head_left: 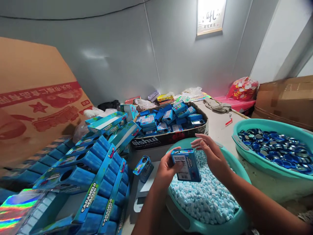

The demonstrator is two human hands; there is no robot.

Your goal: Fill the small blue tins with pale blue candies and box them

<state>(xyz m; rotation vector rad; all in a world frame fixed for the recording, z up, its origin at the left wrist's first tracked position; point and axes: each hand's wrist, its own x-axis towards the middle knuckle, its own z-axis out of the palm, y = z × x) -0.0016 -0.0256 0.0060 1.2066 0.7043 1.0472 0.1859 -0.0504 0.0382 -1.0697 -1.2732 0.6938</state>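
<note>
My left hand (166, 168) is wrapped round a small blue candy box (187, 165), holding it upright with its printed label towards me. The box is over a teal basin (182, 220) full of pale blue and white candies (205, 195). Close beside the box's top, on the right, my right hand (211, 151) is raised with its fingers apart and nothing visible in them. To the left, another blue candy box (144, 169) with round holes in its top stands on a white digital scale (140, 203).
Display trays of blue boxes (90, 182) are stacked at the left, by a big carton (36, 91). Behind the basin is a black carton (168, 138) heaped with blue boxes. A second teal basin (274, 164) at the right holds shiny round blue lids (274, 147).
</note>
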